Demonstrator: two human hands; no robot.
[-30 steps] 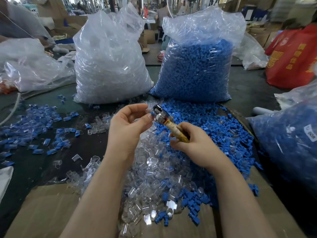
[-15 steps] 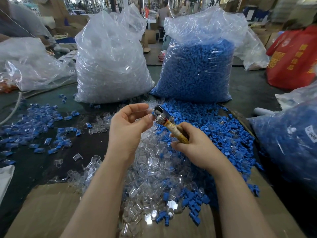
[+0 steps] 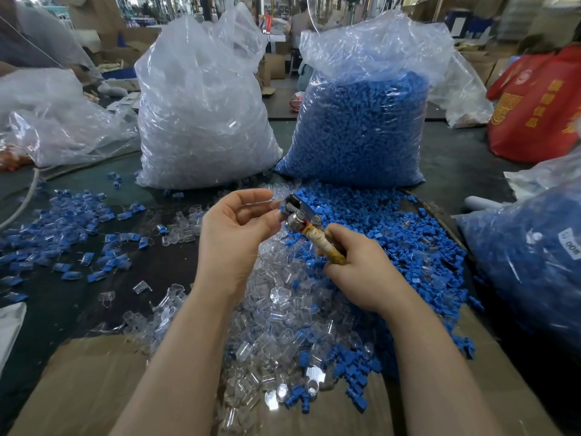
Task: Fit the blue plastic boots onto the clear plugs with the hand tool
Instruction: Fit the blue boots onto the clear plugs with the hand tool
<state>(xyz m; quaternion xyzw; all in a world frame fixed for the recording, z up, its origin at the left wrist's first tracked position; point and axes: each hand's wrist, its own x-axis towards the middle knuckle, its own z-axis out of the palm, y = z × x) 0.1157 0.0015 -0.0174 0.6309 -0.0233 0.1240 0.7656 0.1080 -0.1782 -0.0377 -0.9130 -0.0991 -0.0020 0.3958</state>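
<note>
The right hand (image 3: 364, 272) grips the hand tool (image 3: 309, 229); the left hand (image 3: 234, 229) pinches something small at its head. Loose clear plugs (image 3: 276, 313) and blue boots (image 3: 408, 243) lie beneath, with full bags at twelve o'clock.

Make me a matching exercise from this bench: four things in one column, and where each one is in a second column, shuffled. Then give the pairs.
Things
1. hand tool
2. sack of blue boots
3. sack of clear plugs
4. red bag

Places
A. far right edge of the view
B. standing at the back, left of centre
C. gripped in the right hand, its head meeting the left hand
D. standing at the back, right of centre

Pairs: 1-C, 2-D, 3-B, 4-A
</note>
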